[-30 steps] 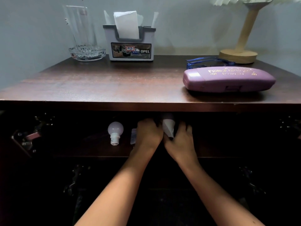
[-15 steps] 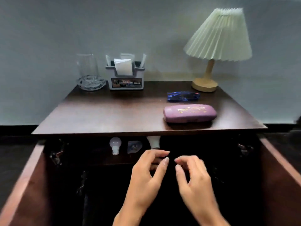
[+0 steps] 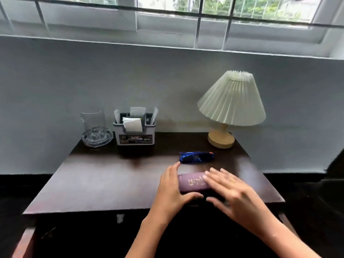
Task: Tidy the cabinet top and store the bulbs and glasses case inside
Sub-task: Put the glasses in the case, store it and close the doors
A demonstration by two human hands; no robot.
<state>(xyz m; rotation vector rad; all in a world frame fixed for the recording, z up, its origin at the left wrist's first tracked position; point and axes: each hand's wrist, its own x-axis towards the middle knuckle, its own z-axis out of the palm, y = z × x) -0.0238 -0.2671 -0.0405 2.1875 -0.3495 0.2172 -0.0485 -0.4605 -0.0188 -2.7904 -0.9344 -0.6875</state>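
Both hands (image 3: 172, 190) (image 3: 230, 194) — fingers spread — flank the glasses case (image 3: 191, 182).

1. Grey-white wall (image 3: 93, 81), daylight from barred window (image 3: 186, 15) above, trees outside.
2. Dark wood cabinet (image 3: 111, 174) against the wall.
3. Pleated-shade lamp (image 3: 231, 101) at back right.
4. Floor dark.

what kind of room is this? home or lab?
Most likely a home room, perhaps a bedroom or living room. A pleated-shade table lamp, a tissue holder and a purple glasses case sit on a dark wooden cabinet beneath a window.
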